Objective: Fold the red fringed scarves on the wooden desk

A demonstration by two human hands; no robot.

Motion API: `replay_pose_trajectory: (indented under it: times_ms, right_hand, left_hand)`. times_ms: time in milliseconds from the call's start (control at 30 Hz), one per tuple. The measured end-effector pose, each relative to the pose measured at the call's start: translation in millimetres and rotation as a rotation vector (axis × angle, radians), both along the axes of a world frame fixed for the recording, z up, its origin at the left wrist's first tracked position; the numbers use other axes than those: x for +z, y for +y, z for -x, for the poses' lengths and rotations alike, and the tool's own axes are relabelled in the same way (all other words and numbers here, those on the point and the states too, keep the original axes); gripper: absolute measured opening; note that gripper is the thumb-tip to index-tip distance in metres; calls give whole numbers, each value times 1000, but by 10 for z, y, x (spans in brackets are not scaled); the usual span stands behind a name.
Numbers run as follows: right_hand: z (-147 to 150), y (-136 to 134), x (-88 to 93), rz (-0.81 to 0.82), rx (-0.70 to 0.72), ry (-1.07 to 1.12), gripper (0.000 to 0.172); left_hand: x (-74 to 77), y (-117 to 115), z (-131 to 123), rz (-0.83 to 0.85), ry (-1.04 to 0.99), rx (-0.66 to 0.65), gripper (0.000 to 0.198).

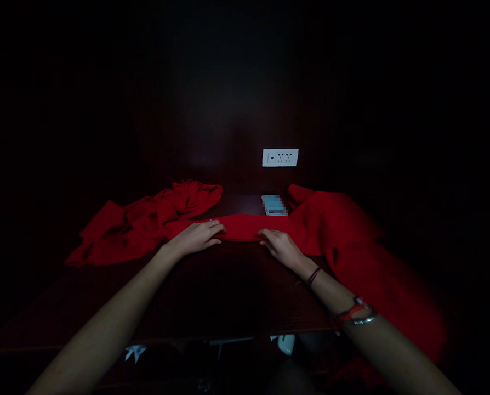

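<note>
A long red cloth (240, 226) lies across a dark wooden table (212, 291), bunched at the left and spilling over the right edge. My left hand (198, 236) rests on the cloth's middle strip, fingers curled round its near edge, a ring on one finger. My right hand (280, 245) grips the same strip a little to the right, fingers bent over the fabric. Bands sit on my right wrist and forearm.
A white wall socket (280, 157) is on the dark back panel. A small pale blue box (273, 204) stands behind the cloth. The table's front edge runs low in view, with pale objects (286, 343) on the floor beneath. The surroundings are very dark.
</note>
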State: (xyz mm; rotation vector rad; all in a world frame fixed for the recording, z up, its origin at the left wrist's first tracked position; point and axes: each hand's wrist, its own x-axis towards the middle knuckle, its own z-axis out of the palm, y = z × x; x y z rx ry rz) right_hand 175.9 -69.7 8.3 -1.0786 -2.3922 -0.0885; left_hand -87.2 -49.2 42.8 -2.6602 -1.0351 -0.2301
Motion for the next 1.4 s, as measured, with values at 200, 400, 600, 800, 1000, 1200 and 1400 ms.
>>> replay_pose_trajectory:
  times_ms: [200,400,600,800,1000,1200,1400]
  right_hand:
    - [-58,21,57,-23,-3,-121,19]
    - [-67,-4,80,-49,62,-202,21]
    - [-57,-18,70,39,129,-167,14]
    - [-44,-32,80,77,196,-78,9]
    - [-42,-53,89,186,226,-59,10]
    - [-71,-53,83,270,204,-26,11]
    - [-88,-45,90,329,171,47,11]
  left_hand:
    - [35,-5,-37,0,97,-3,18]
    - [41,-66,-35,90,143,33,21]
    - [17,108,-47,244,-156,4,38]
    - [26,765,-289,348,-334,255,35]
    - [99,1101,-452,1052,-401,343,35]
    - [172,1207,-357,1182,-582,260,31]
    - [149,1268,-210,1022,-524,296,23]
